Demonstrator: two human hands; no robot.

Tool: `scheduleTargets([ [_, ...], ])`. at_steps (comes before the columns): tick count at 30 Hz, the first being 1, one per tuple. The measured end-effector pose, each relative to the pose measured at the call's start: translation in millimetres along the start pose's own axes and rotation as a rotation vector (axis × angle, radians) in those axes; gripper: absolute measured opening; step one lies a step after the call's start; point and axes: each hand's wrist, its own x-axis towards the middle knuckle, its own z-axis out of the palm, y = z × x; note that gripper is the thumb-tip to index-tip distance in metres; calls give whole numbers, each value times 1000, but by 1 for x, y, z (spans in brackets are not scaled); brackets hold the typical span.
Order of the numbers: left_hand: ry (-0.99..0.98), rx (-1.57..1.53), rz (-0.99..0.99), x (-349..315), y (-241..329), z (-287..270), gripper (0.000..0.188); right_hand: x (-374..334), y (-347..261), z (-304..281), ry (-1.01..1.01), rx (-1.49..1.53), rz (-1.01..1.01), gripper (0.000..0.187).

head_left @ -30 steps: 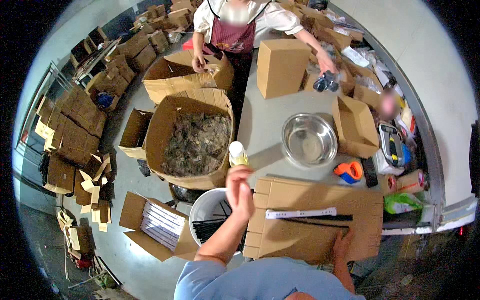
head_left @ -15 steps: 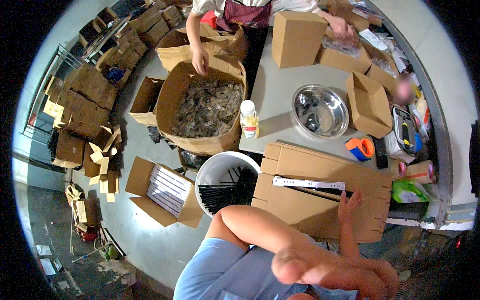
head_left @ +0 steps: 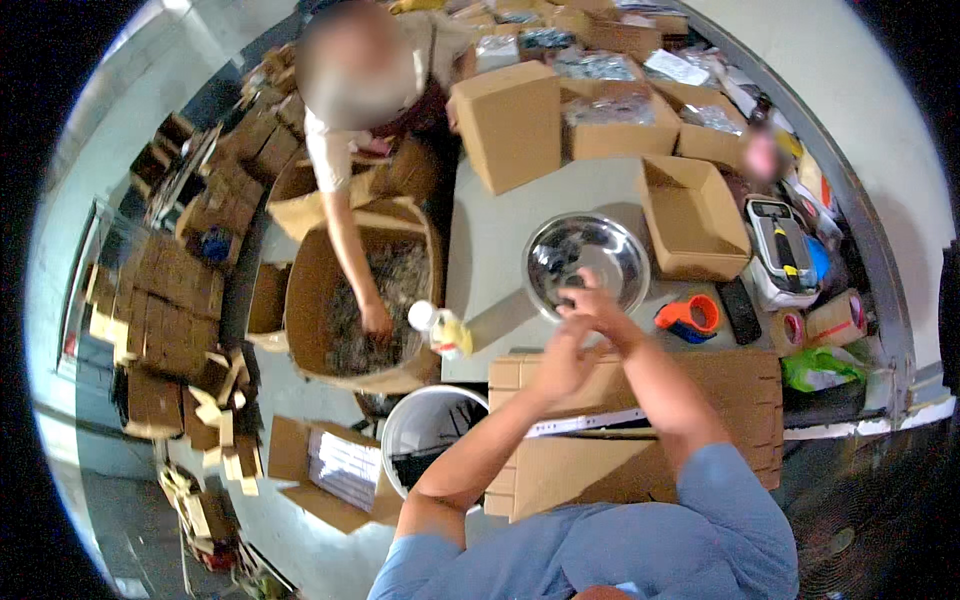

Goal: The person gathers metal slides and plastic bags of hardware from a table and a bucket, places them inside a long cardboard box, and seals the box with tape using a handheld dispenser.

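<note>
- Grey table (head_left: 485, 250) fills the middle, with cardboard boxes crowding its far side and the floor to the left
- Steel bowl (head_left: 541, 262) sits on the table; what lies in it is hard to make out
- Right hand (head_left: 595, 303) is over the bowl's near rim, fingers partly spread and blurred; cannot tell whether it holds anything
- Left hand (head_left: 568, 362) is just nearer the body, fingers bent, overlapping the right in view; cannot tell its grip or whether they touch
- White strip (head_left: 590, 424) lies on the cardboard (head_left: 590, 478), partly behind the forearms
- Bottle (head_left: 449, 335) stands left of the bowl
- Orange ring (head_left: 703, 314) and black phone (head_left: 740, 311) lie to its right
- Co-worker's hand (head_left: 377, 318) reaches into the big carton (head_left: 305, 290)
</note>
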Motion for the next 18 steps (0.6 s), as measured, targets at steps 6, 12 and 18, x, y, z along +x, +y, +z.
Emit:
scheduleTargets([
  [6, 76, 434, -45, 72, -120, -13, 27, 5, 3, -5, 81, 235, 344, 23],
  [12, -77, 996, -143, 140, -193, -3, 51, -160, 4, -121, 258, 481, 273, 18],
  [18, -287, 740, -613, 151, -125, 47, 81, -309, -3, -90, 322, 313, 687, 16],
])
